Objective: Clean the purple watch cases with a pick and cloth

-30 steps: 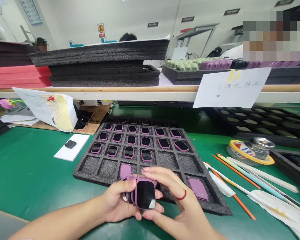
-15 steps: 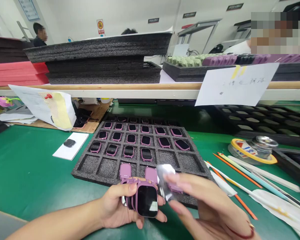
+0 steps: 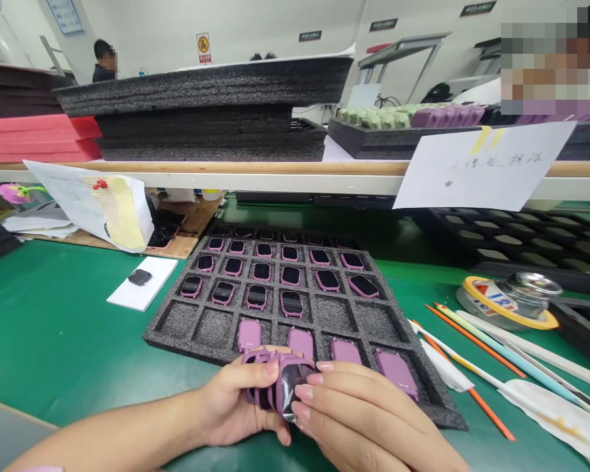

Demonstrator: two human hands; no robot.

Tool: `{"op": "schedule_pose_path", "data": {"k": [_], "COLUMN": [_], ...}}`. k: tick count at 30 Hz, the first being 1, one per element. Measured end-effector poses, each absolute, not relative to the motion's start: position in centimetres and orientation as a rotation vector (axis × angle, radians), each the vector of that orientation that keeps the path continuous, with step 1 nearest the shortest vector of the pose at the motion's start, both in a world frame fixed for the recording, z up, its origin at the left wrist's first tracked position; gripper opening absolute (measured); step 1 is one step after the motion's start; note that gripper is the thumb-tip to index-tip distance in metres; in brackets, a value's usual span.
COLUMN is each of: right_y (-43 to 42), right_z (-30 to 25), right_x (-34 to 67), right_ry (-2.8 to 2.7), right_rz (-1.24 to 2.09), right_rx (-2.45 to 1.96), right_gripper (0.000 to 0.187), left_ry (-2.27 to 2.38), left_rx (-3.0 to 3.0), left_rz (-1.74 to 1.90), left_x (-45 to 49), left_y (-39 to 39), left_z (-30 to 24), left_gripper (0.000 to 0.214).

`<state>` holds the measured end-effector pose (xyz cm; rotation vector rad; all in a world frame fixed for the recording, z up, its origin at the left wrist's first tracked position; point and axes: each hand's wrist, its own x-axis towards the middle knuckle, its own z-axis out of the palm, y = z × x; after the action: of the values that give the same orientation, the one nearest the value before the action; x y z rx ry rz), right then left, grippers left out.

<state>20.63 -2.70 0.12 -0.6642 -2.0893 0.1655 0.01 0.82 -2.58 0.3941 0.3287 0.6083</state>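
Note:
My left hand (image 3: 243,396) is closed around several purple smartwatch cases with dark screens, stacked face to back. The front smartwatch (image 3: 291,388) points its screen to the right. My right hand (image 3: 358,416) lies over that screen, its fingers together and pressing a thin, shiny, greyish film (image 3: 289,393) on it; the fingers hide most of the film. Just behind my hands stands a black foam tray (image 3: 216,326). Purple smartwatches (image 3: 292,303) lie screen up in its back rows, and several purple cases (image 3: 396,372) show their backs in the front row.
On the left, a small dark watch (image 3: 140,276) lies on a white pad (image 3: 128,294). To the right are a tape-ringed glass jar (image 3: 509,301), orange sticks (image 3: 491,410) and white wrappers. A shelf edge (image 3: 275,182) crosses above, bearing foam stacks (image 3: 201,131).
My right hand has brought the shiny film left, from beside the stack onto the front smartwatch's screen. Backs of the front-row cases at the right now show. The view has shifted slightly.

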Motion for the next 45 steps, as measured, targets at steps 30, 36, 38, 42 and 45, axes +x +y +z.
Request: {"op": "schedule_pose_path", "data": {"k": [30,36,38,42,45], "right_y": [3.5,6.0,5.4,2.6,0.5], "right_z": [-1.0,-3.7,-3.3,-1.1,-0.1], "right_x": [23.4,25.2,24.8,22.4,20.2], "right_ry": [-1.914,-1.964,-1.972,-1.962,-2.060], "right_rz": [0.075,0.067,0.084,0.182,0.345], "right_rx": [-1.210,-1.308,-1.280,-1.081,-0.798], "right_gripper": [0.037,0.026,0.022,0.025,0.040], "left_ry": [0.601,0.654,0.622,0.566,0.571], "left_rx": [0.355,0.333,0.370,0.440,0.402], "left_rz": [0.763,0.777,0.774,0.732,0.701], "left_x": [0.3,-0.1,-0.2,-0.2,0.0], "left_y": [0.5,0.6,0.5,0.4,0.4], "left_z": [-0.5,-0.7,-1.0,-1.1,-1.1], "left_gripper": [0.045,0.045,0.041,0.038,0.042]}}
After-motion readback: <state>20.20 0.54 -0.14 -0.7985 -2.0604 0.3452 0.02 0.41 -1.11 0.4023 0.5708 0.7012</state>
